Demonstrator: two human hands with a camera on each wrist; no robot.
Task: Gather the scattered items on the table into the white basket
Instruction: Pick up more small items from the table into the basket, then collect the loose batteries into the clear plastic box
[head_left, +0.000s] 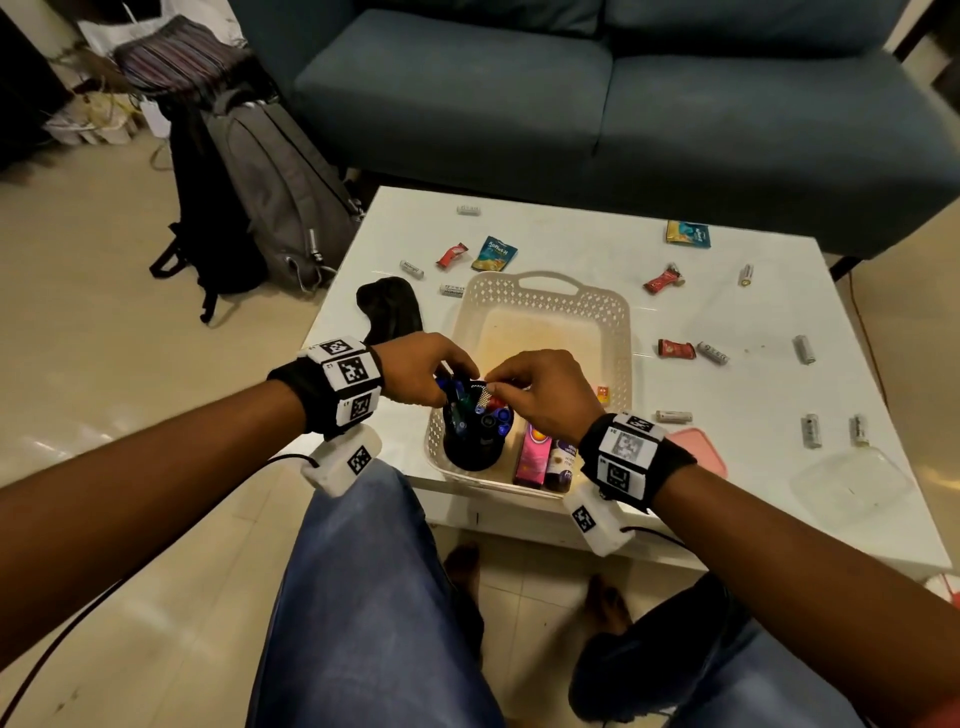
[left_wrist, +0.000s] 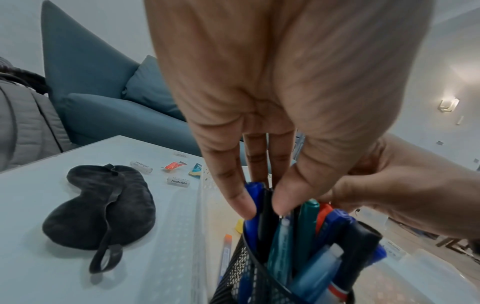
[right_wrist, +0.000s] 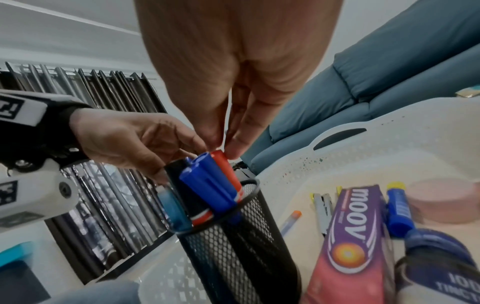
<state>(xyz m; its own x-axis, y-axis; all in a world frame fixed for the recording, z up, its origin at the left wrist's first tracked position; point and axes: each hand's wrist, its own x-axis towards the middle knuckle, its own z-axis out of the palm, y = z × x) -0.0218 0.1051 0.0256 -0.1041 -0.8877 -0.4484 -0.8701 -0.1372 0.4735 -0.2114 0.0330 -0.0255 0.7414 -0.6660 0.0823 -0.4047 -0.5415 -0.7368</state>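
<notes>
The white basket (head_left: 545, 285) stands mid-table. A black mesh pen holder (head_left: 470, 449) full of pens and markers stands in its near left corner. My left hand (head_left: 451, 375) reaches down onto the pen tops; in the left wrist view its thumb and fingers (left_wrist: 240, 203) pinch a black pen (left_wrist: 265, 214) among blue ones. My right hand (head_left: 500, 385) comes from the right, and its fingertips (right_wrist: 235, 151) pinch the cap of a red marker (right_wrist: 225, 164) beside a blue marker (right_wrist: 207, 185). A pink moov box (head_left: 532, 453) and a dark bottle (head_left: 562, 462) lie in the basket.
Several batteries (head_left: 804, 349), red sachets (head_left: 675, 349), blue-yellow packets (head_left: 493, 253) and a black eye mask (head_left: 389, 306) lie around the basket. A pink lid (head_left: 702, 448) and a clear container (head_left: 852, 486) sit at the near right. A sofa (head_left: 597, 104) stands behind the table, a backpack (head_left: 260, 197) to its left.
</notes>
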